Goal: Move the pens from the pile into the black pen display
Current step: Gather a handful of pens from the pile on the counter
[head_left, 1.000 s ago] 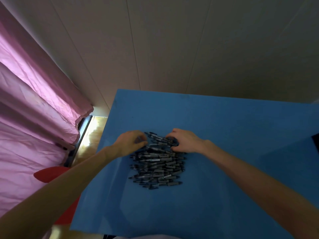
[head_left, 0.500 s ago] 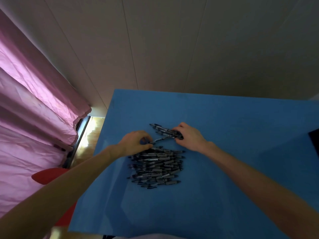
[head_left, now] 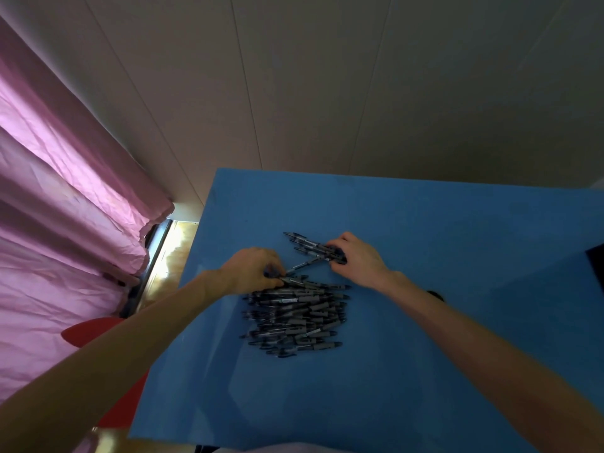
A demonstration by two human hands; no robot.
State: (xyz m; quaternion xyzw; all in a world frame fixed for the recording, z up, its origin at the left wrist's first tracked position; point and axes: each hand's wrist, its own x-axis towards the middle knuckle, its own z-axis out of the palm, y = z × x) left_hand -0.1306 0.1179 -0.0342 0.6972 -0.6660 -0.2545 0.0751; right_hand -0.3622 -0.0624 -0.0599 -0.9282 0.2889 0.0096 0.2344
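We judge the task barely begun: our right hand (head_left: 358, 261) grips a small bundle of pens (head_left: 310, 247) just beyond the pile (head_left: 295, 317) on the counter (head_left: 425, 230), our left hand (head_left: 251, 269) pinches another, none yet placed.

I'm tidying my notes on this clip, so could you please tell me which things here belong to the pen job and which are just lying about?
For the job:
pile of pens on the blue table
bunch of pens gripped by the right hand
left hand, pinching a pen at the pile's far edge

Just lying about:
pink curtain
red seat
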